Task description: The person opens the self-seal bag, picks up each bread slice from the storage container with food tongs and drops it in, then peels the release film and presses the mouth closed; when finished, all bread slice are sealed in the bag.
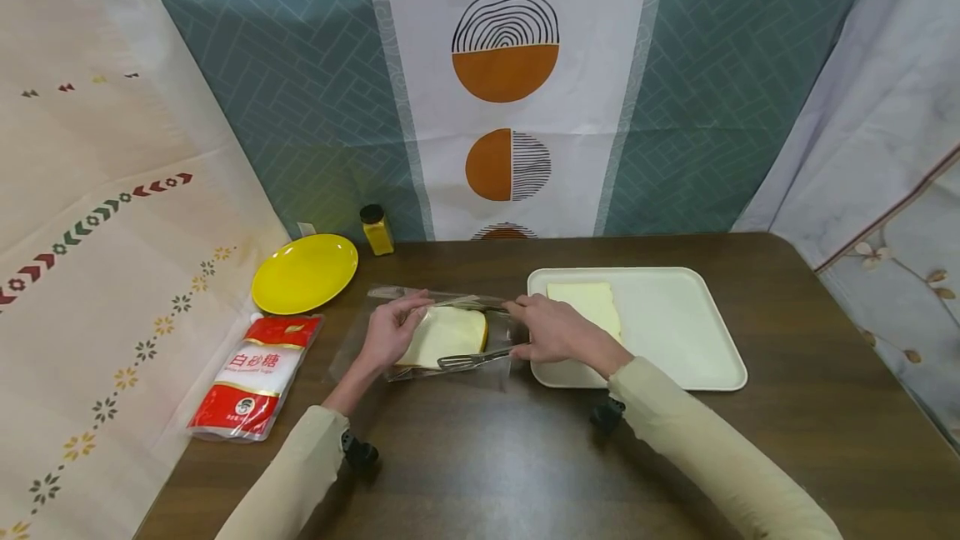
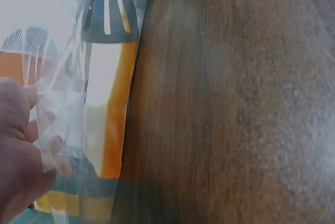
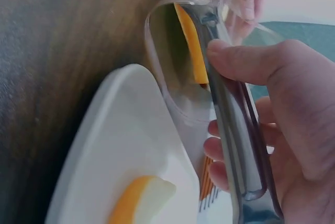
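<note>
A slice of bread (image 1: pixel 447 333) with an orange-brown crust lies in a clear plastic bag (image 1: pixel 352 348) on the table. My left hand (image 1: pixel 392 330) pinches the bag's film along its far side. In the left wrist view, its thumb and fingers (image 2: pixel 23 130) meet through the film. My right hand (image 1: pixel 555 327) grips metal tongs (image 3: pixel 230 114), with the thumb on one arm and the fingers around the other side. The tongs' slotted head (image 2: pixel 109 17) reaches through the bag's mouth and overlaps the bread. Another bread slice (image 1: pixel 588 305) lies on the white tray (image 1: pixel 675 332), partly behind the right hand.
A yellow plate (image 1: pixel 305 273) stands at the back left, and a yellow jar with a black lid (image 1: pixel 377 230) is by the back edge. A red and white sugar pouch (image 1: pixel 255 377) lies near the left curtain. Hanging cloths border the brown table (image 1: pixel 495 465).
</note>
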### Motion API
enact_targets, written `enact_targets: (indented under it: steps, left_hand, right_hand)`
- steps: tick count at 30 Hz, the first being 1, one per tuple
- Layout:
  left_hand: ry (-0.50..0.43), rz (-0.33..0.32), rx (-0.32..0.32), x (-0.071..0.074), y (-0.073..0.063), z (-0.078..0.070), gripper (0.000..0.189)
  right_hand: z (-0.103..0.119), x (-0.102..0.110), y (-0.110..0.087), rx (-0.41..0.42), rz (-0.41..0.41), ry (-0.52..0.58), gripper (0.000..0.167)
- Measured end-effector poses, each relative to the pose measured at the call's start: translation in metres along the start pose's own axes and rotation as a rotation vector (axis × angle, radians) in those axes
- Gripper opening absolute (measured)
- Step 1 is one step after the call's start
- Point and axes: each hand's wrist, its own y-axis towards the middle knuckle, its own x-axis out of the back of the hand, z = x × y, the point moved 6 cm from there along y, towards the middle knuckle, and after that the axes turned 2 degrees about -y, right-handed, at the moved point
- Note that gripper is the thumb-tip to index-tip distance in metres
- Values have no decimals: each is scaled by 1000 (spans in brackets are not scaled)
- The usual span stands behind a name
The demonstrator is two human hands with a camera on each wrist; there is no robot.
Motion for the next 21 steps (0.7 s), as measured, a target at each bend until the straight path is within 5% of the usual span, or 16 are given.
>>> enact_targets:
  steps: [12,21]
  left_hand:
    - [-28,24,27,-7,2,2,19]
    - [-45,6,11,-9,2,2,18]
  right_hand:
    - [-7,13,-2,-41,62,15,80]
    - [-8,23,-4,-42,27,-11,76]
